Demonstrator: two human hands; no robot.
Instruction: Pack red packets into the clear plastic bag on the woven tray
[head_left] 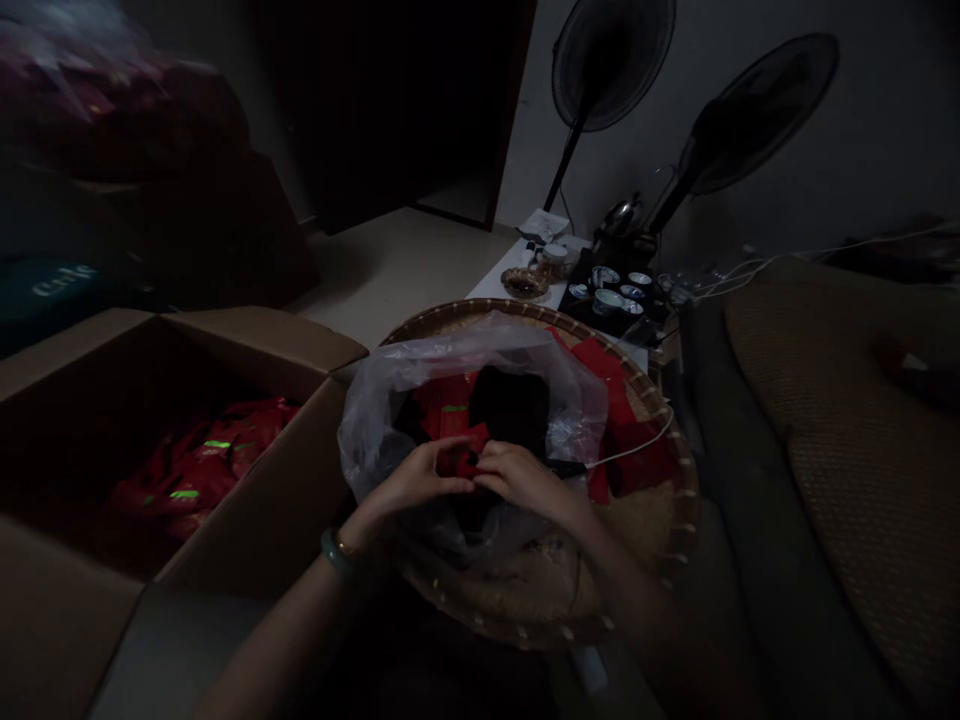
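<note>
Dim wall (892,130), upper right. Centre of frame: red piece (478,435), grasped by left hand (421,477) and right hand (521,476) together, over an open bag (371,405); beneath, a round tray (685,520); lower left, an open box (240,535); before the wall, two fans (772,110).

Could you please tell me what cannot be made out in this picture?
All in the head view:
- The small red item: partly covered by the left hand and right hand.
- The clear plastic bag: deep shadow hides its bottom.
- The brown cardboard box: cut off by the left edge.
- The white lettering on the teal item: too blurred to read.
</note>
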